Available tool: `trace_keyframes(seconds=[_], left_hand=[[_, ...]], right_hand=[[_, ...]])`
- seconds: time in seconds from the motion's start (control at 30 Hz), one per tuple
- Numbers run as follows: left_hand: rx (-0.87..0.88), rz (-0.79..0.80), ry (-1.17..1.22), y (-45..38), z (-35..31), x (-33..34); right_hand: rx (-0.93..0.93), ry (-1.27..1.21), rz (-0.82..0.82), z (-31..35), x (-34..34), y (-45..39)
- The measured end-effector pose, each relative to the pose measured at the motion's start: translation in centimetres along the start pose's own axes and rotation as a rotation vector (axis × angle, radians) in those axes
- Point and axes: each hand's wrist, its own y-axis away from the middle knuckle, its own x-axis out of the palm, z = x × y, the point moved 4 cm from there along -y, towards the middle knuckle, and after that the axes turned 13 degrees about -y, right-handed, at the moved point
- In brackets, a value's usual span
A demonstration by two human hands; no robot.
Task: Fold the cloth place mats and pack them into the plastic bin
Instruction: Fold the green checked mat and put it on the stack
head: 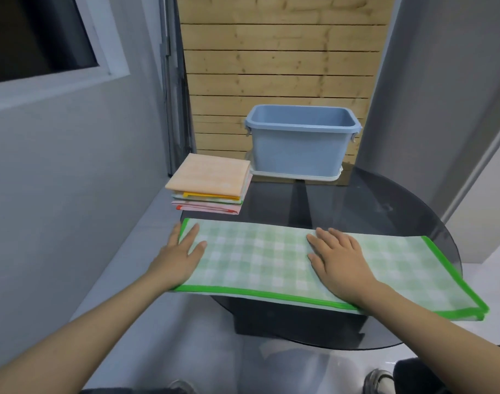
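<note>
The left hand [183, 253] lies flat with fingers straight and slightly spread, pressing on the left end of a green checked place mat [260, 260], its outer fingers reaching just past the mat's left edge. The right hand [339, 263] lies flat too, fingers straight and pointing toward eleven o'clock, palm down near the mat's middle; neither hand grips anything. The mat looks already folded once lengthwise into a long strip with a bright green border, and it stretches across the near side of a round dark glass table [370, 203], from nine o'clock toward four o'clock, with its near edge and right end hanging a little over the rim. It appears thin, soft and light, likely to slide on the smooth glass, so the sensible hold is probably a pinch at the two corners of one short end, carried across to the other. At eleven o'clock from the hands, just beyond the mat's far left corner, sits a stack of folded mats [210, 184], an orange one on top. At twelve to one o'clock, farther back, stands the open blue plastic bin [301, 146] on a white lid or tray; nothing shows inside it from this angle. Bare glass separates the mat from the bin. A wooden slat wall rises behind, and a shoe shows on the floor at five o'clock.
</note>
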Motion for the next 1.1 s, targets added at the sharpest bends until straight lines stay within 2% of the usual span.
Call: trace_keyframes(seconds=[0.13,0.27,0.47,0.67,0.83,0.97,1.1], left_hand=[[-0.054,0.004,0.044,0.9,0.1,-0.8],[-0.069,-0.021,0.024,1.2,0.1,-1.3],[-0.086,-0.130,0.058,1.4,0.4,-2.6],[-0.077,-0.332,0.398,1.7,0.1,-5.7],[-0.046,-0.378,0.555,2.3,-1.4,-8.3],[-0.047,-0.333,0.651,2.5,-2.6,-10.0],[-0.058,-0.134,0.754,2.5,-3.9,-11.0]], right_hand=[[-0.265,-0.180,-0.010,2.9,0.7,-0.8],[-0.311,-0.304,0.092,5.8,1.0,-1.3],[-0.229,-0.233,0.225,7.9,2.7,-2.6],[-0.123,-0.188,0.360,8.9,2.5,-4.1],[-0.111,-0.119,0.457,9.5,2.1,-4.2],[-0.113,-0.103,0.475,9.4,2.1,-3.8],[-0.135,-0.196,0.438,9.1,2.3,-3.0]])
